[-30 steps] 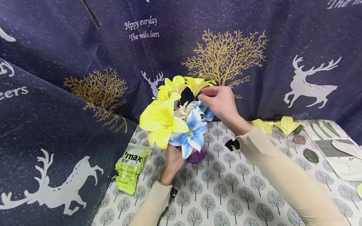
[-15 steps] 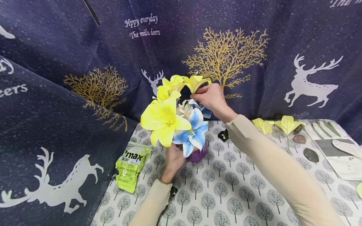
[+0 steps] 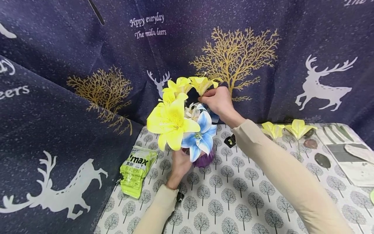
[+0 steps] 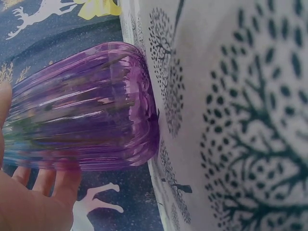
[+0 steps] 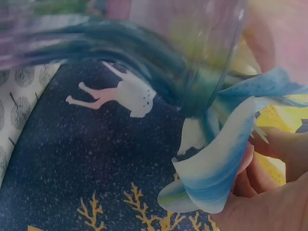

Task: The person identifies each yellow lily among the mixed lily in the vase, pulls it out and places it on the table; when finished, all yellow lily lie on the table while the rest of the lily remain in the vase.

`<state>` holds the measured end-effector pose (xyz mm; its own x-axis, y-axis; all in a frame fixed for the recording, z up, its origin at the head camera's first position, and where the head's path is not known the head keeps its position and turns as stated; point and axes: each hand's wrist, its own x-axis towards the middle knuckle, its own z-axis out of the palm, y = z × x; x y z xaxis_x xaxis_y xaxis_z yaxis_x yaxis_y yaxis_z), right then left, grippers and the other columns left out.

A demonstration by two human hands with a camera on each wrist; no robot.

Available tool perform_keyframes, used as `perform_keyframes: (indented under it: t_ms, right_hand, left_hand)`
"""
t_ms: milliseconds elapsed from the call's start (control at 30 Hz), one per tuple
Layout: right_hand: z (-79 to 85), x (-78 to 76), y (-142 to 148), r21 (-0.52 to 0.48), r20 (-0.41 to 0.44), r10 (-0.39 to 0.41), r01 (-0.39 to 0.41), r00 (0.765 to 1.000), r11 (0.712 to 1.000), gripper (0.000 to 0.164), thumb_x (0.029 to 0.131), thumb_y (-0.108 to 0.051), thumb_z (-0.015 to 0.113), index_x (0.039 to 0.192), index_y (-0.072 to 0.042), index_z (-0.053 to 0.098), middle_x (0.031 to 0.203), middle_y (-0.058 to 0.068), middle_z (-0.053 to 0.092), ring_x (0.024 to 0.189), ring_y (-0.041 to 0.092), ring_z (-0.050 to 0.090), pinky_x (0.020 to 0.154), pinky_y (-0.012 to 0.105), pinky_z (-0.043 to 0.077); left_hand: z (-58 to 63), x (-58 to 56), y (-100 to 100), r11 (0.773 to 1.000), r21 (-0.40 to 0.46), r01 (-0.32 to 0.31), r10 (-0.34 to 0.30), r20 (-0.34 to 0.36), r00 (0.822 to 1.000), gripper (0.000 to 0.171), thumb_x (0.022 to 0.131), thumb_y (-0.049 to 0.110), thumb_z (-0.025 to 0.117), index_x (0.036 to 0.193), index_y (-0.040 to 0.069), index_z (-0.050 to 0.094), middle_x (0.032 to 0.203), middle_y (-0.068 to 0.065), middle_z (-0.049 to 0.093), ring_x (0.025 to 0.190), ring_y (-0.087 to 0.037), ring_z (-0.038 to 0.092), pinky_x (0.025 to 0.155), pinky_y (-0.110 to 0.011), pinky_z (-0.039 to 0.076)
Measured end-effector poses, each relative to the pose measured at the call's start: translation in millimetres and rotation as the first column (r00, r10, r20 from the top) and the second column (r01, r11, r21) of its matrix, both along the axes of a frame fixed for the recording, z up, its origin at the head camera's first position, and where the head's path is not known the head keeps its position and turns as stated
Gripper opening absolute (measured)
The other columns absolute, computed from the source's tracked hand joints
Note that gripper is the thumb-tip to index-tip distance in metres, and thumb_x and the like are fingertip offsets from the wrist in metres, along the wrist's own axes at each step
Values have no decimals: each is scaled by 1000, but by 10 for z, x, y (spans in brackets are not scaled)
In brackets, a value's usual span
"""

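A clear purple ribbed vase [image 3: 204, 160] stands upright on the table, and my left hand [image 3: 180, 165] grips it near the neck. In the left wrist view, the fingers of that hand [image 4: 41, 202] curl round the vase [image 4: 96, 106]. My right hand [image 3: 218, 101] pinches a yellow lily [image 3: 202, 85] just under its bloom, at the bouquet's back right. A large yellow lily [image 3: 172, 125], a blue-and-white lily [image 3: 201, 138] and a cream flower [image 3: 192, 112] fill the vase's mouth. Close to my right hand in its wrist view hangs another blue lily [image 5: 211, 168].
A green bag [image 3: 135, 172] lies at the left. On the right are two loose yellow lilies [image 3: 298, 129], a dark green stone [image 3: 322, 160], a reddish stone [image 3: 310, 143] and white-and-grey gloves [image 3: 340, 152]. A dark blue deer-print curtain [image 3: 175, 55] hangs behind.
My right hand has moved left and slightly up, in under the yellow lily's bloom. My left hand has stayed on the vase. The bouquet has shifted a little.
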<state>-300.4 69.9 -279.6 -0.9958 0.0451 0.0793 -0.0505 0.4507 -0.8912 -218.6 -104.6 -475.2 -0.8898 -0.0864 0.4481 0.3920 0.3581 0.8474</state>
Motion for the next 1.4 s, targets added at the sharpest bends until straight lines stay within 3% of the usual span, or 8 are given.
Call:
perform_keyframes:
  t_ms: [200, 333, 700, 900, 1033, 1167, 1233, 1400]
  right_hand:
    - [-7, 81, 45, -126, 20, -20, 22, 1000, 992, 19, 91, -26, 74, 104, -13, 77, 95, 4, 73, 85, 19, 65, 70, 31, 52]
    - [-16, 134, 93, -192, 1, -34, 33, 999, 981, 20, 91, -24, 74, 107, -12, 77, 95, 0, 72, 80, 16, 64, 70, 30, 53]
    - [-66, 226, 284, -349, -57, 25, -43, 998, 936, 23, 93, -22, 72, 111, -8, 76, 96, -2, 76, 78, 12, 62, 73, 25, 56]
    - [-17, 272, 369, -394, -79, -5, -26, 997, 919, 29, 92, -23, 74, 114, -4, 75, 86, -15, 74, 80, 8, 61, 73, 21, 51]
    - [17, 295, 438, -359, -102, -41, 2, 994, 933, 25, 91, -25, 75, 109, -8, 77, 85, -19, 74, 86, 7, 59, 74, 22, 47]
    - [14, 287, 514, -364, -147, -62, 4, 987, 931, 12, 90, -22, 77, 97, -14, 79, 86, -18, 77, 91, 4, 62, 77, 20, 47]
    - [0, 277, 547, -410, -174, -53, -23, 983, 912, 8, 90, -18, 76, 95, -12, 78, 84, -16, 78, 88, 4, 66, 78, 18, 50]
    - [-47, 270, 608, -547, -236, -24, -112, 971, 830, 10, 92, -9, 73, 97, 0, 74, 77, -11, 78, 79, 6, 74, 74, 17, 58]
  left_hand:
    - [1, 11, 3, 999, -11, -35, 35, 52, 998, 79, 65, 22, 95, 133, 12, 58, 129, -12, 69, 125, -32, 63, 115, -51, 46]
    - [2, 2, 3, 999, -1, -32, 32, 66, 997, 75, 67, 18, 93, 134, 14, 59, 130, -9, 69, 128, -30, 62, 117, -47, 45]
    - [-23, -53, -4, 996, 68, 60, -56, -54, 997, 76, 67, 13, 94, 135, 14, 59, 132, -8, 68, 127, -27, 63, 116, -43, 47]
    - [-25, -8, -5, 998, -55, -39, 38, -10, 999, 59, 71, 22, 91, 122, 7, 66, 114, -14, 75, 109, -31, 72, 101, -47, 58]
    - [-32, -9, -7, 994, -103, -38, 35, -23, 999, 71, 69, 25, 93, 129, 5, 60, 121, -17, 72, 115, -34, 69, 104, -49, 56]
    - [-22, -20, -4, 998, -69, 4, -8, -55, 998, 85, 65, 24, 95, 138, 9, 54, 131, -14, 68, 124, -33, 64, 110, -49, 51]
    - [-19, -20, -1, 998, -68, -1, -4, -77, 997, 87, 63, 23, 96, 138, 10, 54, 130, -13, 68, 123, -32, 64, 109, -49, 51]
    - [-28, -6, -6, 997, -79, -18, 10, -101, 995, 83, 63, 22, 96, 135, 9, 56, 126, -13, 70, 117, -32, 67, 105, -49, 54]
